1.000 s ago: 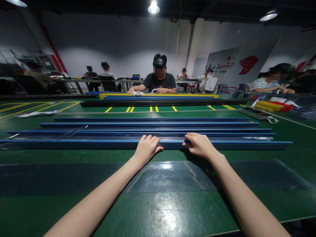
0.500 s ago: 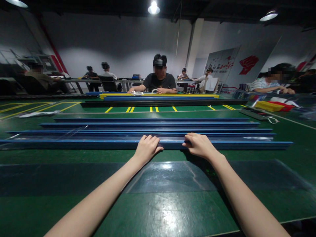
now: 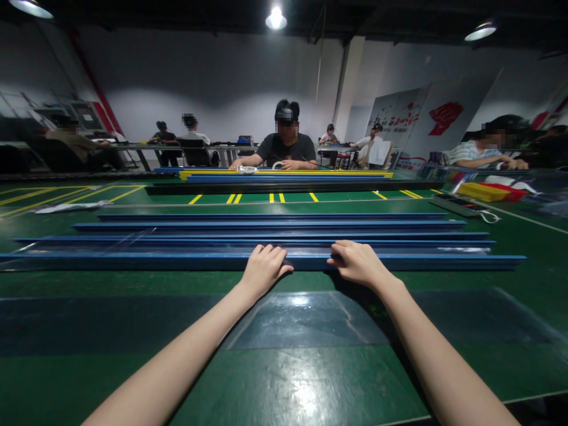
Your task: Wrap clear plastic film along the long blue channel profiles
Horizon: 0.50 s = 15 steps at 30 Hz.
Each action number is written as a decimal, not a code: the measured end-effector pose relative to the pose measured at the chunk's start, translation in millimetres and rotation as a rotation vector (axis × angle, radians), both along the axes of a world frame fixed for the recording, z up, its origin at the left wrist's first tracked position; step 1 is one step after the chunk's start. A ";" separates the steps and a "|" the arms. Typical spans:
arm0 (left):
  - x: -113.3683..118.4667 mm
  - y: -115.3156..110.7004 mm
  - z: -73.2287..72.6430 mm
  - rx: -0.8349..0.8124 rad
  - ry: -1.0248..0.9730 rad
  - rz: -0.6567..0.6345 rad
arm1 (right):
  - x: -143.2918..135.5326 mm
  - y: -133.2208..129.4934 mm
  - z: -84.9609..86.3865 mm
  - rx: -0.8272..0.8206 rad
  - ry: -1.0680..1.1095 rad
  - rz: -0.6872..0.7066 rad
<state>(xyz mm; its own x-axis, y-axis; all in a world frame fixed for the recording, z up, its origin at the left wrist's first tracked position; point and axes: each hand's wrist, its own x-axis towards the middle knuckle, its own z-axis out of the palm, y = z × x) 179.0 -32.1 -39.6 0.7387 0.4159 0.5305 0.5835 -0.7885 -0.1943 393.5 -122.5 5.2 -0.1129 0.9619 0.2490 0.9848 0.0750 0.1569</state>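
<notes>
Several long blue strips lie side by side across the green table. Both of my hands are on the nearest blue strip (image 3: 133,261). My left hand (image 3: 265,265) is wrapped over it, fingers on the far side and thumb along the near side. About a hand's width to the right, my right hand (image 3: 356,260) grips the same strip with curled fingers. Behind it lie another blue strip (image 3: 399,236) and a farther blue strip (image 3: 266,225). A clear plastic sheet (image 3: 302,319) lies flat under my forearms, nearer to me.
The green table (image 3: 284,378) carries a black strip (image 3: 293,186) and a yellow strip (image 3: 346,173) farther back. A co-worker (image 3: 288,142) sits opposite. At the right are a grey device (image 3: 457,204) with a white cable and a yellow tray (image 3: 483,190).
My hands keep the same hold on the nearest blue strip. The view has shifted very slightly; nothing else has visibly moved.
</notes>
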 end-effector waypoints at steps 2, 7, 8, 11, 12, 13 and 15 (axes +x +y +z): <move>-0.1 -0.1 0.4 0.000 -0.001 -0.003 | -0.2 -0.2 0.5 -0.003 0.004 -0.004; -0.4 0.0 0.1 0.001 0.001 0.002 | -0.1 0.2 1.0 -0.008 -0.001 -0.001; -0.4 0.2 -0.2 0.001 0.002 0.003 | -0.1 0.4 0.8 -0.008 -0.005 0.002; -0.3 0.8 -1.1 0.002 0.005 0.006 | 0.1 0.7 0.1 -0.008 -0.008 0.005; -0.2 0.9 -1.3 0.003 0.004 0.006 | 0.1 0.7 0.0 -0.009 -0.006 0.005; -0.1 1.0 -1.5 0.005 0.002 0.006 | 0.0 0.7 0.0 -0.010 -0.005 0.006; 0.0 1.0 -1.7 0.008 0.000 0.006 | -0.1 0.4 0.1 -0.009 -0.006 0.011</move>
<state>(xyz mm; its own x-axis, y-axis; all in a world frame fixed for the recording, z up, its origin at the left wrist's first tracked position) 179.0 -31.0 -41.3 0.7363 0.4164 0.5333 0.5883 -0.7834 -0.2005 393.4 -122.1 5.3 -0.1249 0.9629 0.2393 0.9828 0.0871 0.1626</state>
